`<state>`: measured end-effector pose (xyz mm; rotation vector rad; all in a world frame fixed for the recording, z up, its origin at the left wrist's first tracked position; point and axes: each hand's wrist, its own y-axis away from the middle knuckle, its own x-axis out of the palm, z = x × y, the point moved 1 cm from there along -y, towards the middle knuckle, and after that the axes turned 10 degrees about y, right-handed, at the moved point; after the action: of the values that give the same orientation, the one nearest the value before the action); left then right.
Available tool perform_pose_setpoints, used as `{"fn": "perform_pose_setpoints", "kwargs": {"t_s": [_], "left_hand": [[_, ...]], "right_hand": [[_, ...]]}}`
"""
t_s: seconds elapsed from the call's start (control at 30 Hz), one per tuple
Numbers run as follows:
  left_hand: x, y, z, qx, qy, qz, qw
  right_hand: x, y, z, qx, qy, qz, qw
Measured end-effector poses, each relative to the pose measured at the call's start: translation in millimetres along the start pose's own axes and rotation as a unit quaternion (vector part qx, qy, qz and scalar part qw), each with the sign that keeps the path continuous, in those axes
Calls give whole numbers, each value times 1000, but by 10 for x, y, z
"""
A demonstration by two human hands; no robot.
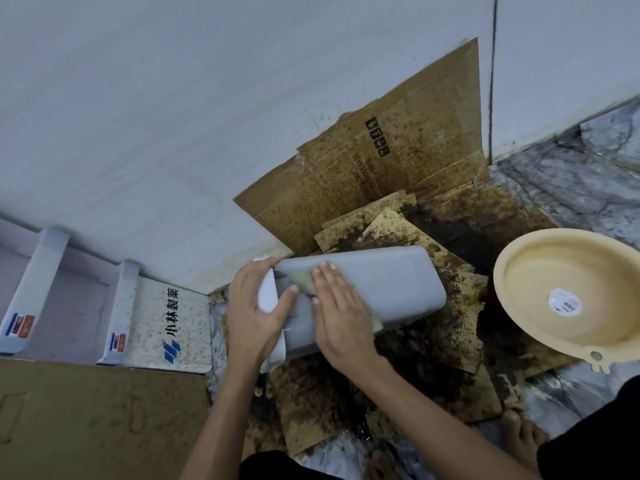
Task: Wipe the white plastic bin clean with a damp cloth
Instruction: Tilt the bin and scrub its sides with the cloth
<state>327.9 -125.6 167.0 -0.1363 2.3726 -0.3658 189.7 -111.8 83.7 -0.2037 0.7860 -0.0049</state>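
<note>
The left hand (pixel 258 311) grips the rim of the white bin (pixel 374 289), which lies on its side over stained cardboard (pixel 398 174) (near a beige basin (pixel 540 271)); the right hand (pixel 341 306) presses flat a yellowish cloth (pixel 304 280) on its wall.

One white bin (pixel 381 282). One cloth (pixel 304 280). Two hands: left hand (pixel 256 313), right hand (pixel 341 313). One yellow bowl (pixel 568 289). One white box (pixel 169 323) with blue sign. One bare foot (pixel 523 438). Many dirty cardboard pieces (pixel 374 168), too jumbled to count.
</note>
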Motion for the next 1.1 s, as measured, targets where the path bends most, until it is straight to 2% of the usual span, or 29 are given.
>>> {"fn": "perform_pose_setpoints", "kwargs": {"t_s": [0.17,0.4,0.53,0.67,0.77,0.83,0.93,1.1], "left_hand": [[-59,36,36,-15,7,-11,1000],[-22,-24,36,-34,5,-35,999],[3,-72,26,-36,-4,-36,999],[-39,-77,73,-35,-4,-27,999],[-72,-50,106,-30,-7,-18,999],[-77,-54,117,-24,-12,-19,999],[-75,-43,115,-23,-16,-26,999],[-20,-10,75,-23,-22,-42,999]], "right_hand": [[-48,-501,-191,-21,36,49,998],[-143,-514,-1211,126,40,11,991],[-71,-201,-1162,201,-18,-62,977],[19,56,-643,100,-5,-57,993],[26,-149,-424,9,11,-29,999],[-2,-402,-483,-15,27,3,1000],[-90,-691,-837,15,23,32,999],[-276,-771,-1482,116,36,13,993]]}}
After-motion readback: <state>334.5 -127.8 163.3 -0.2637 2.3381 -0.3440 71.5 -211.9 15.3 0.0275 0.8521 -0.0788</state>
